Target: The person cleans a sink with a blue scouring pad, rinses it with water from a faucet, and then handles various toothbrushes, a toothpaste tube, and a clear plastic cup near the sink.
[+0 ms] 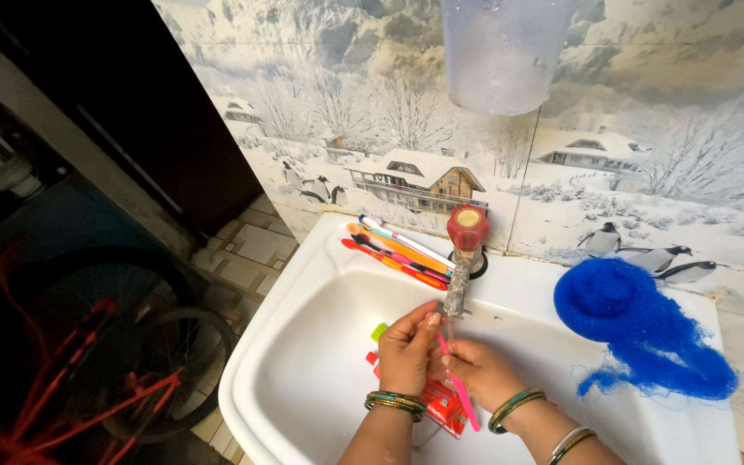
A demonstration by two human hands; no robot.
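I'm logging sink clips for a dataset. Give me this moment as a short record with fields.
setting: white sink against a snow-scene tiled wall
left hand: at the pink toothbrush, under the tap
right hand: grips the pink toothbrush
in basin: red tube
on rim: several toothbrushes, blue mesh scrubber
above: clear plastic container

A white sink (pixel 299 284) carries the things. On its back rim lies a bunch of toothbrushes (pixel 396 250) in several colours, just beside a tap (pixel 464 254) with a red knob, and on the right rim rests a blue mesh scrubber (pixel 639 331). Inside the basin lies a red tube (pixel 441 403) with a green cap.
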